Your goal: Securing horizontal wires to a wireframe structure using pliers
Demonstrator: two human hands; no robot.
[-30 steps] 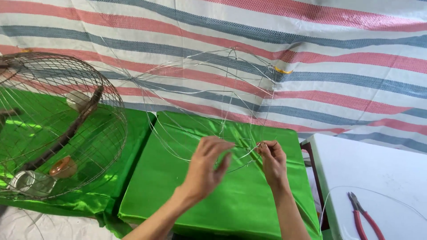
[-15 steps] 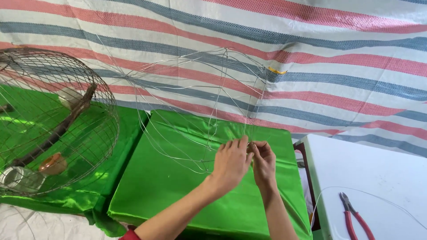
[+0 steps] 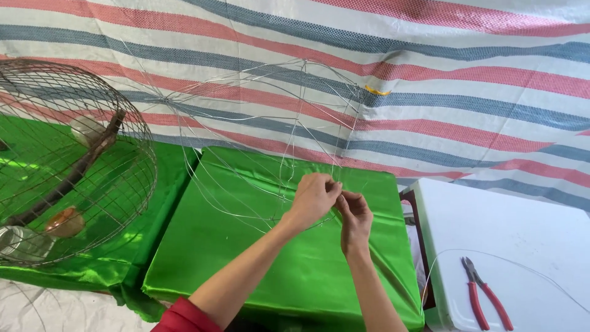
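Thin silver wire makes up the wire frame (image 3: 258,123), a see-through dome that stands on the green cloth (image 3: 246,270) over the surface. My left hand (image 3: 314,198) and my right hand (image 3: 353,215) meet at the lower rim of the frame, on its right side, fingertips touching each other. Both hands are closed in a pinch on a thin strand of the frame, as I see it. To do this well, I think I should keep the strand pulled tight, pinch close to the joint, and twist slowly so it does not slip or poke me. On the left sits a round dark wire cage (image 3: 67,166). On the right, red pliers (image 3: 485,298) lie on a white table (image 3: 522,233), well apart from my hands.
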